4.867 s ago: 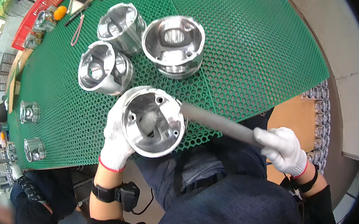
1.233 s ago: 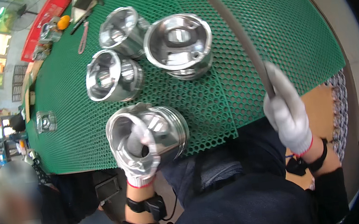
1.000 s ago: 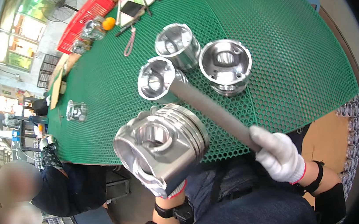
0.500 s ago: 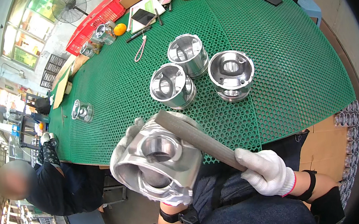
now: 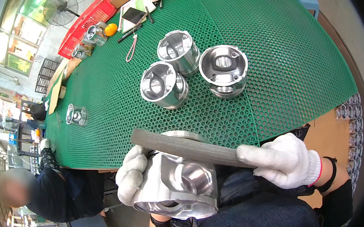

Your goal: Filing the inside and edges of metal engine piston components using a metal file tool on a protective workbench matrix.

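Observation:
My left hand [image 5: 133,174], in a white knit glove, is closed around a shiny metal piston [image 5: 156,174] above the table's near edge. The piston is tilted, its pin bore facing right and its hollow end toward me. In my gloved right hand [image 5: 288,162] is a long grey file [image 5: 181,147], gripped at its right end with a finger laid along it. The file crosses over the piston's upper side; whether it touches cannot be told. Beyond it three pistons stand hollow side up: a rear one [image 5: 178,53], a left one [image 5: 163,85] and a right one [image 5: 224,70].
A green perforated mat [image 5: 283,57] covers the table. Another piston [image 5: 76,115] stands at far left, near a seated person [image 5: 65,189]. Toward the back are a red basket [image 5: 86,23], an orange [image 5: 111,29], a phone [image 5: 134,15] and pens. Several pistons [image 5: 353,139] line the right side.
The piston in my left hand has turned, its pin bore swinging right and down. The file now lies flatter across it, and my right hand has moved right. The whole view has shifted slightly.

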`<state>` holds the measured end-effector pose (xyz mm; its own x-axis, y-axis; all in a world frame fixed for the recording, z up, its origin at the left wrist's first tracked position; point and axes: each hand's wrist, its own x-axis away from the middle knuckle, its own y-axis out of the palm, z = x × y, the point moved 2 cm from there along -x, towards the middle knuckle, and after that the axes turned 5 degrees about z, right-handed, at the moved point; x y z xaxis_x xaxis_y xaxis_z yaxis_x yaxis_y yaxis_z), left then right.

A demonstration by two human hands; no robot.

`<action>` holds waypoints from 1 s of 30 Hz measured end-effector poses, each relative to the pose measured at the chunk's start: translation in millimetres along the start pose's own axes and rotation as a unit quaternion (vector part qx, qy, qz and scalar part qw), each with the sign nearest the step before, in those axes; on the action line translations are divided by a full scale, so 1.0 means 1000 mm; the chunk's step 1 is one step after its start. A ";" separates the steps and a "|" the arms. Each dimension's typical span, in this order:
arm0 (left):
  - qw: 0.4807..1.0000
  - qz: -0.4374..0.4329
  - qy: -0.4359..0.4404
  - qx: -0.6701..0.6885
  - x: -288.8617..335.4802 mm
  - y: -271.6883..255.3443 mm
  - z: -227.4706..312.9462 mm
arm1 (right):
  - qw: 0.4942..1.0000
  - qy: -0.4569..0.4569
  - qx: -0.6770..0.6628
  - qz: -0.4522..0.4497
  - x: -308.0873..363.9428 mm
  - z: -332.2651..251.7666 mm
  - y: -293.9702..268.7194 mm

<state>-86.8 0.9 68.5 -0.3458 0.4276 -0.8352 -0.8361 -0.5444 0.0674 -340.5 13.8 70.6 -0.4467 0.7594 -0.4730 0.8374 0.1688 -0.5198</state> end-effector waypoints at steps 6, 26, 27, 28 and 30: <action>0.990 -0.059 0.122 -0.046 -0.001 -0.006 0.004 | 0.998 -0.023 0.029 -0.057 -0.010 -0.010 -0.016; 0.995 -0.015 0.087 0.051 0.011 0.011 0.010 | 0.966 0.023 -0.254 0.046 -0.034 0.000 0.033; 0.993 -0.025 0.091 0.078 0.012 0.009 0.010 | 0.971 0.003 -0.224 0.080 -0.033 0.004 0.043; 0.991 -0.080 0.099 0.041 0.005 0.006 0.018 | 0.974 -0.016 -0.194 0.115 -0.033 0.005 0.047; 0.991 -0.066 0.095 0.062 0.010 0.004 0.012 | 0.975 0.025 -0.205 0.080 -0.036 -0.001 0.038</action>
<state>-98.6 11.6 66.8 -0.1531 0.3388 -0.9283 -0.9185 -0.3955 0.0071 -291.9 -6.2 68.5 -0.2929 0.8251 -0.4832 0.9552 0.2751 -0.1091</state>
